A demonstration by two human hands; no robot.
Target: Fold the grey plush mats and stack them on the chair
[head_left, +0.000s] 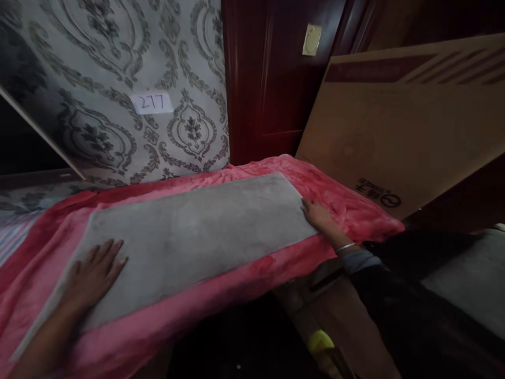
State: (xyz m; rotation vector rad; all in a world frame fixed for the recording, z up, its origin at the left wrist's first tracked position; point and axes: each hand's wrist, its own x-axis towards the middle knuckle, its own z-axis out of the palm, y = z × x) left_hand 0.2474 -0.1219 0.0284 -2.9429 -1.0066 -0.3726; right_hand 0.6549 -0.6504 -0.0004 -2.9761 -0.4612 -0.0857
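A grey, flat rectangular cloth (197, 231) lies spread over a pink-red plush blanket (252, 268). On its left end rests my left hand (94, 271), palm down with the fingers spread. My right hand (315, 213) is at the cloth's right edge, its fingers stretched out over the border between grey and pink; a silvery bangle circles that wrist. Neither hand grips anything that shows. The cloth looks mostly smooth, and its far edge runs roughly parallel to the wall.
Behind the blanket stands a patterned wall (189, 126) with a paper label (152, 102) reading 277. A dark red door (268, 79) adjoins it. At the right leans a large cardboard box (394, 121). Something yellow (321, 342) shows below, and another grey surface (473, 279) lies far right.
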